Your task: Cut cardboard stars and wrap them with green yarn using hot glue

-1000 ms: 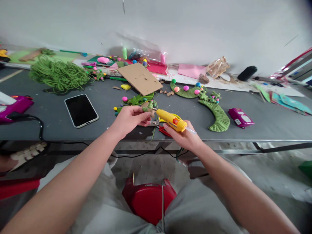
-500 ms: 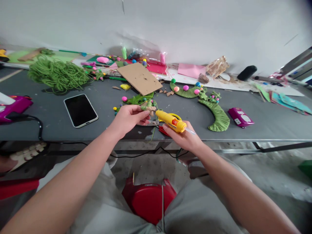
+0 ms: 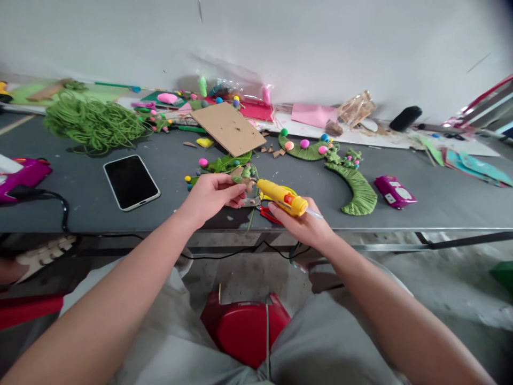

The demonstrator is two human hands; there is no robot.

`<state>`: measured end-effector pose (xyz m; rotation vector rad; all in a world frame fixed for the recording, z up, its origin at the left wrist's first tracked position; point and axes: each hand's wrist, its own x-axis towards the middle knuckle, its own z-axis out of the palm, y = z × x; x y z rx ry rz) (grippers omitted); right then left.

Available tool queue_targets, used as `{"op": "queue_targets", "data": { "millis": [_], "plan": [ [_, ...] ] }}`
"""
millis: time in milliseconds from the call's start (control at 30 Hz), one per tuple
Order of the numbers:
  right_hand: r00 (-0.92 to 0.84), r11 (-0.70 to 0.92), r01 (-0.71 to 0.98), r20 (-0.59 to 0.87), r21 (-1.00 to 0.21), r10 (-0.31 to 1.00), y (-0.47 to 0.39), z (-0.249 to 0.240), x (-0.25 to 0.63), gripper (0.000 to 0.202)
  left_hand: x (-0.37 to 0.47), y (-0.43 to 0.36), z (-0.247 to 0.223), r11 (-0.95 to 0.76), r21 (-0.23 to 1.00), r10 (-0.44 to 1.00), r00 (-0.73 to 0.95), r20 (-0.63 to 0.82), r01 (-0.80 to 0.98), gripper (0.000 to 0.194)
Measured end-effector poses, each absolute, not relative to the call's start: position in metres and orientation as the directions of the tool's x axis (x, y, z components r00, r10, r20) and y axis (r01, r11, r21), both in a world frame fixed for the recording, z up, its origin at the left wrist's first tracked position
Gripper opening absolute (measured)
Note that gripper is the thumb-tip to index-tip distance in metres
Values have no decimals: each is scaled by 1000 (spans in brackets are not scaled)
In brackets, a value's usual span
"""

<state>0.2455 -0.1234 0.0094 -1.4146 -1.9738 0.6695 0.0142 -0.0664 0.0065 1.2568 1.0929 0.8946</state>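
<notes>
My right hand (image 3: 306, 221) is wrapped round a yellow hot glue gun (image 3: 282, 196), with a clear glue stick poking from its back. The nozzle points left, close by a small cardboard piece partly wound with green yarn (image 3: 246, 182). My left hand (image 3: 212, 197) pinches that piece between thumb and fingers. Red-handled pliers (image 3: 269, 215) lie on the table below the gun, partly hidden by my right hand. Behind my left hand are green yarn pieces with a pink pompom (image 3: 203, 162). Whether the nozzle touches the cardboard I cannot tell.
Left are a phone (image 3: 131, 182), a green yarn heap (image 3: 94, 122) and a purple device (image 3: 24, 176) with a black cord. A cardboard sheet (image 3: 229, 128) lies behind. Right are a yarn-wrapped crescent (image 3: 356, 192), a pompom-trimmed curve (image 3: 306, 152) and a purple packet (image 3: 395, 192).
The view has shifted very slightly. The cardboard piece in my left hand looks slightly turned; both hands keep their hold and the glue gun stays beside it.
</notes>
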Motion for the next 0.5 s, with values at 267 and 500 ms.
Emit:
{"op": "queue_targets", "data": {
  "millis": [267, 500],
  "plan": [
    [-250, 310, 627, 192, -715, 949, -124, 9, 246, 32, 13, -66, 7, 111, 993, 961, 249, -117, 38, 31],
    [-234, 285, 648, 172, -707, 957, -124, 8, 247, 32, 13, -65, 7, 120, 991, 957, 259, -133, 63, 31]
  ]
}}
